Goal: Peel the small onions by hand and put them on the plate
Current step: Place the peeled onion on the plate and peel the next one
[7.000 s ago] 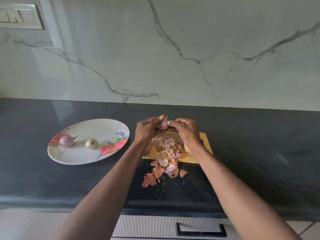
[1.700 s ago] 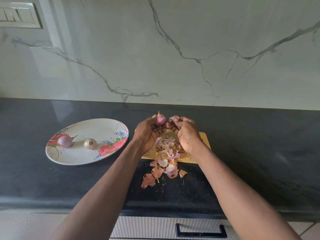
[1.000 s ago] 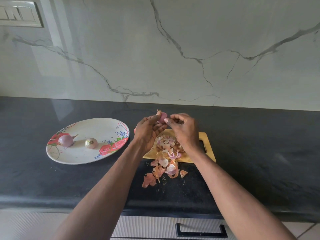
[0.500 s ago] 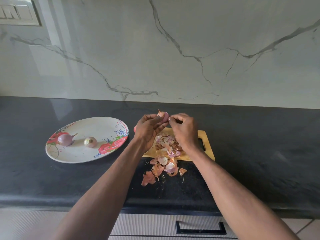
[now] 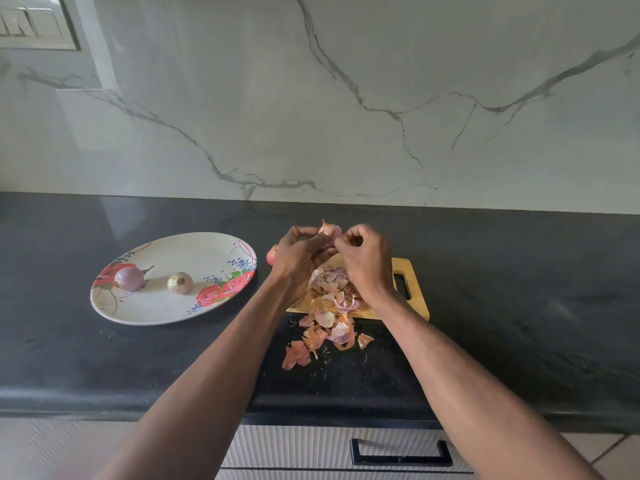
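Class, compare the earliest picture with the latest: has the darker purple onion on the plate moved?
No. The darker purple onion lies on the same red rose print at the left rim of the plate, left of the paler onion, as before.

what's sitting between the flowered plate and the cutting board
In the head view, one small onion lies on the dark counter between the plate and the cutting board, mostly hidden behind the left hand.

Small pink onion (image 5: 330, 231) held above board, two peeled onions (image 5: 129, 278) – apart – on floral plate (image 5: 166, 310)
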